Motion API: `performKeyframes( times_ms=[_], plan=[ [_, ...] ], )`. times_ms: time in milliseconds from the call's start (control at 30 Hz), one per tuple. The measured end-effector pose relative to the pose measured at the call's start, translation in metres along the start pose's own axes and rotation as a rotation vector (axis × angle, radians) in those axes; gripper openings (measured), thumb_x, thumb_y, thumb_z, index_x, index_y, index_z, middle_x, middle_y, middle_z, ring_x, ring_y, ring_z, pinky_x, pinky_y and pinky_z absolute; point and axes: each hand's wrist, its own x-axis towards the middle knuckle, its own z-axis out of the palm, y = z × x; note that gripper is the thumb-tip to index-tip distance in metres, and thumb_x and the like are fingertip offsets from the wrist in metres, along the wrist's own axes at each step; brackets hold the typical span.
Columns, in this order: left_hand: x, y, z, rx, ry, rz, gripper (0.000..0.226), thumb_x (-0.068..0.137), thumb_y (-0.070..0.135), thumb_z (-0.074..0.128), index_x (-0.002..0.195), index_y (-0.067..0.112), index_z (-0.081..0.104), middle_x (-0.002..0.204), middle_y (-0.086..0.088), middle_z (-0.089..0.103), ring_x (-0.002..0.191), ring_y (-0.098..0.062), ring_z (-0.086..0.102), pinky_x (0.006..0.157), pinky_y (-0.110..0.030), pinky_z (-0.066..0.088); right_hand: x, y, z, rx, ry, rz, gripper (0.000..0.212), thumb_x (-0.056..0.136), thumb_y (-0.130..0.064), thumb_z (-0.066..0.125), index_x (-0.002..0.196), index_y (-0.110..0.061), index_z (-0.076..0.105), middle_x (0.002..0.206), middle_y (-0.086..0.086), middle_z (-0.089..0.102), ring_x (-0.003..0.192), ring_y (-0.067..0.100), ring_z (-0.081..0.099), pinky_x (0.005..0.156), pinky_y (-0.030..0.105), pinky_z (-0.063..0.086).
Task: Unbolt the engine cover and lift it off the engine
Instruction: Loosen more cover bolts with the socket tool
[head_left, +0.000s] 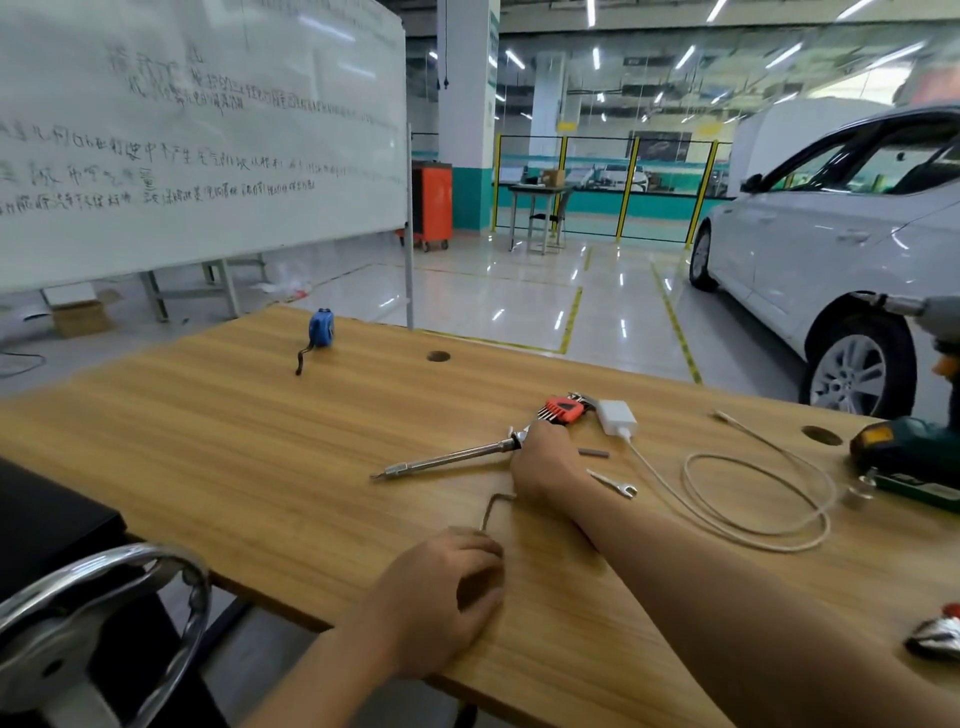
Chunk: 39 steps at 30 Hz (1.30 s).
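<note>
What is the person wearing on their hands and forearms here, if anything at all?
Nothing that shows. The left hand and right hand are both bare, with no gloves, rings or tape visible. The left forearm and right forearm are bare too as far as the frame reaches: no sleeve, cuff, watch or wristband shows.

your wooden table carries a blue tape measure at the far left, near a round hole in the top, and a second hole sits at the right just beside a green and black drill. in the middle lie a long metal tool with its handle end under your right hand, a red hex key set touching a white charger, a small dark bit and a small flat wrench. a bent hex key lies nearer you, and the charger's white cable loops off to the right.
</note>
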Motion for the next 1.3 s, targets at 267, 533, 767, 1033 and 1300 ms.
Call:
performKeyframes(
  times_ms=[267,533,767,1033,1300],
  plan=[
    [0.043,-0.021,-0.054,0.425,0.271,-0.381,0.054,0.099,0.049,0.043,0.144,0.019,0.04,0.144,-0.001,0.048,0.132,-0.023,0.045,0.105,-0.04,0.041,-0.021,-0.022,0.004,0.055,0.129,-0.258,0.018,0.095,-0.021,0.055,0.08,-0.023,0.047,0.093,-0.003,0.048,0.07,0.011,0.047,0.059,0.029,0.037],
    [0.008,-0.036,-0.106,0.438,0.245,-0.462,0.036,0.105,0.043,0.024,0.092,0.022,0.05,0.081,0.0,0.062,0.068,-0.021,0.06,0.06,-0.037,0.05,-0.008,-0.022,0.008,0.151,0.173,-0.075,0.013,0.095,-0.015,0.052,0.082,-0.015,0.052,0.092,0.006,0.059,0.068,0.016,0.052,0.056,0.031,0.038],
    [-0.111,-0.011,-0.249,-0.318,0.687,-0.546,0.021,0.104,0.022,0.049,0.091,0.015,0.064,0.074,-0.001,0.071,0.066,-0.014,0.072,0.064,-0.033,0.061,-0.012,-0.045,0.024,-0.319,-0.005,-0.142,0.015,0.086,-0.022,0.056,0.089,-0.01,0.063,0.1,0.012,0.069,0.086,0.031,0.062,0.068,0.032,0.047],
    [-0.3,0.048,-0.372,-0.466,1.108,-0.557,0.016,0.104,0.015,0.049,0.097,0.01,0.063,0.085,-0.01,0.078,0.087,-0.027,0.076,0.064,-0.032,0.061,-0.175,-0.333,-0.005,0.637,-0.103,-0.91,0.031,0.101,-0.042,0.048,0.098,-0.019,0.068,0.084,-0.005,0.067,0.072,0.011,0.058,0.061,0.024,0.042],
    [-0.407,0.074,-0.375,0.06,1.185,-0.568,0.018,0.1,0.011,0.056,0.094,0.017,0.072,0.089,-0.008,0.078,0.09,-0.028,0.075,0.079,-0.049,0.061,-0.354,-0.473,-0.018,1.021,-0.589,-1.47,0.026,0.097,-0.035,0.061,0.095,-0.014,0.078,0.068,-0.016,0.07,0.059,-0.009,0.06,0.057,0.007,0.043]
  ],
)
